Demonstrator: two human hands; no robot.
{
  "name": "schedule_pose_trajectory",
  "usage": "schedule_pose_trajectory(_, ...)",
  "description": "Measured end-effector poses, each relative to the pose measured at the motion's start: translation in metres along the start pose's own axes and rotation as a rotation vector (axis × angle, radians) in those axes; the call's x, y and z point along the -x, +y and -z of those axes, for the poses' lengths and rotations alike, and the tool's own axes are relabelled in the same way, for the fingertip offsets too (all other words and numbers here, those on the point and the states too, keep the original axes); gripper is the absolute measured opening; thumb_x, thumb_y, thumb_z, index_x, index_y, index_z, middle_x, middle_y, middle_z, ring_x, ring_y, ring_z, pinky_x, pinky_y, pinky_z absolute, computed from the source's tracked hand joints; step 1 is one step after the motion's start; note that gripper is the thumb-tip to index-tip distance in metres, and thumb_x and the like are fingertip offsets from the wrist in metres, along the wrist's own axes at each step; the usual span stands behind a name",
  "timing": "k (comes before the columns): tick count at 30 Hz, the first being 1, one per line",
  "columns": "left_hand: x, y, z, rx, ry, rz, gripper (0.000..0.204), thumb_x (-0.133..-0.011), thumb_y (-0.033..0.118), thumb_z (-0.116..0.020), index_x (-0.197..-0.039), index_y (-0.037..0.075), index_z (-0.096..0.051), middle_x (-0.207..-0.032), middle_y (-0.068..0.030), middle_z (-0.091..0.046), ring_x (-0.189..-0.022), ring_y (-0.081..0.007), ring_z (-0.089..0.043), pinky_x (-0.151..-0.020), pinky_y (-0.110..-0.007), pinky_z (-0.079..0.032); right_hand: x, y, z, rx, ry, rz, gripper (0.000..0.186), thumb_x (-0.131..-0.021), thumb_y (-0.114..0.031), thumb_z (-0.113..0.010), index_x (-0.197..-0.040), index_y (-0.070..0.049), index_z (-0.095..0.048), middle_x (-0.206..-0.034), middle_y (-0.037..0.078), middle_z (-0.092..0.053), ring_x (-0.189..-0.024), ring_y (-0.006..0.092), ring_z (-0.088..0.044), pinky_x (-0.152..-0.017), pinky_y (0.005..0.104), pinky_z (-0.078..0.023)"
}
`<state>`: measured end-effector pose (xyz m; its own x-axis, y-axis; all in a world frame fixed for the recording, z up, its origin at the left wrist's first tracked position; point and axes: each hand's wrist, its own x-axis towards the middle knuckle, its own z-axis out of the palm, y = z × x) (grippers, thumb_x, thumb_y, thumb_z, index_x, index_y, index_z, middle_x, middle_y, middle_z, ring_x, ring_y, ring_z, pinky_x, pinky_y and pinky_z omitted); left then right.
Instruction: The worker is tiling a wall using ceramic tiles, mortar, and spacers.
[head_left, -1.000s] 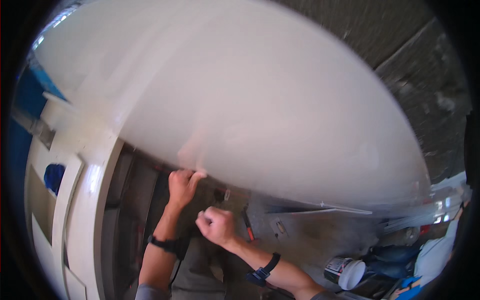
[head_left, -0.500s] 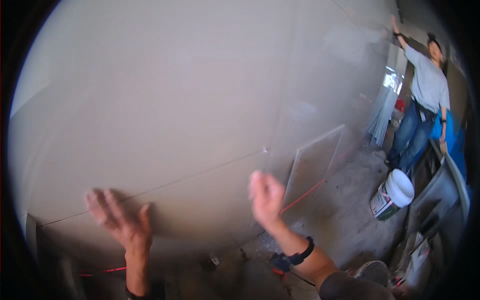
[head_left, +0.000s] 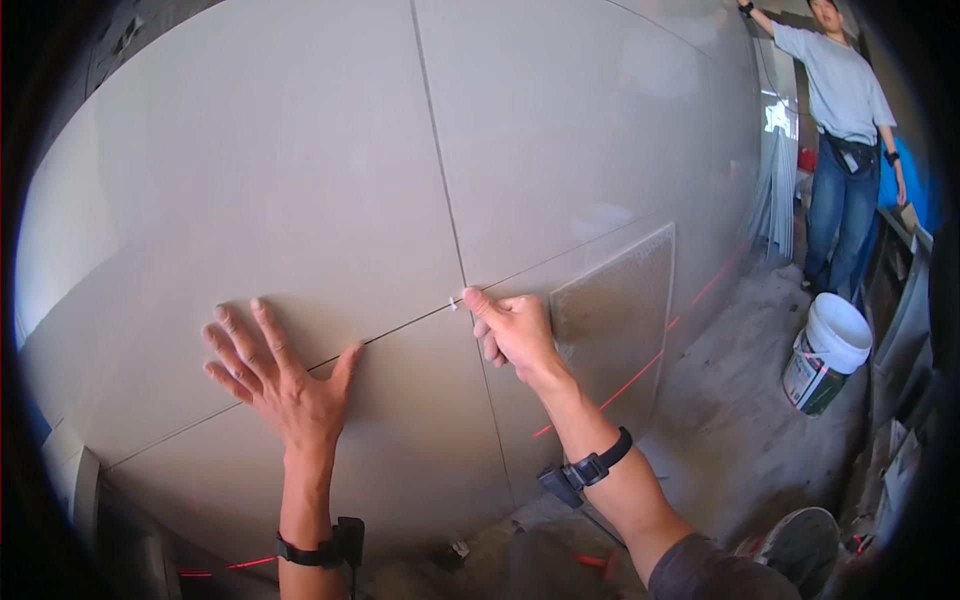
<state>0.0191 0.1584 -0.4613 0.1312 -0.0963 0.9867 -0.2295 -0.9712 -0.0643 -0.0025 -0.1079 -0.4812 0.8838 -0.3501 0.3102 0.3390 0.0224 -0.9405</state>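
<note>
Two bare hands at the seams of big grey wall panels (head_left: 280, 220), either side of a small white spacer (head_left: 453, 304).
The spacer sits where the seams cross; left of it, the left hand (head_left: 290, 390) lies against the panels across the seam, its grip wide with fingers spread; just right of it, the right hand (head_left: 518, 335) has its thumb beside the spacer and fingers curled, though whether its grip holds anything I cannot tell; farther right of the spacer stands a bucket (head_left: 826, 350).
</note>
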Motion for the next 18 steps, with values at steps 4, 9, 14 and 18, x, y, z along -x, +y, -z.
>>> schedule_pose_trajectory(4, 0.001, 0.008, -0.004, -0.032, 0.02, 0.014, 0.116, -0.079, 0.079, -0.064, -0.162, 0.009, -0.021, -0.168, -0.0172, -0.014, -0.157, -0.0376, -0.004, -0.123, -0.061, -0.004, 0.0, 0.0, 0.006, -0.01, -0.018, 0.005, 0.056, -0.092, -0.044, -0.075, -0.059, -0.002, -0.059, -0.049, 0.004, -0.053, -0.039, 0.0109, -0.05, -0.035, 0.0269, -0.035)
schedule_pose_trajectory(9, 0.0, 0.013, -0.006, -0.039, 0.003, 0.024, 0.122, -0.077, 0.079, -0.066, -0.162, 0.008, -0.016, -0.168, -0.0175, -0.011, -0.157, -0.0371, -0.002, -0.123, -0.061, -0.003, -0.001, 0.0, 0.008, -0.053, -0.076, 0.048, 0.051, -0.094, -0.036, -0.074, -0.058, -0.004, -0.058, -0.051, 0.003, -0.053, -0.04, 0.0099, -0.051, -0.035, 0.0262, -0.036)
schedule_pose_trajectory(14, 0.001, 0.015, -0.003, -0.018, -0.014, 0.018, 0.118, -0.079, 0.074, -0.068, -0.162, 0.009, -0.016, -0.168, -0.0177, -0.011, -0.157, -0.0374, -0.002, -0.123, -0.061, -0.002, 0.014, 0.015, -0.015, -0.069, 0.002, 0.264, 0.046, -0.096, -0.028, -0.069, -0.062, 0.0, -0.057, -0.053, -0.001, -0.051, -0.05, 0.0073, -0.044, -0.044, 0.0306, -0.035)
schedule_pose_trajectory(18, 0.002, 0.016, -0.004, 0.015, -0.048, 0.063, 0.114, -0.079, 0.058, -0.076, -0.162, 0.007, -0.017, -0.168, -0.0198, -0.01, -0.156, -0.0411, -0.001, -0.122, -0.063, -0.003, 0.058, -0.02, -0.08, -0.264, -0.313, 0.356, 0.041, -0.096, -0.024, -0.065, -0.065, 0.001, -0.057, -0.054, 0.0, -0.051, -0.053, 0.0049, -0.044, -0.047, 0.0289, -0.035)
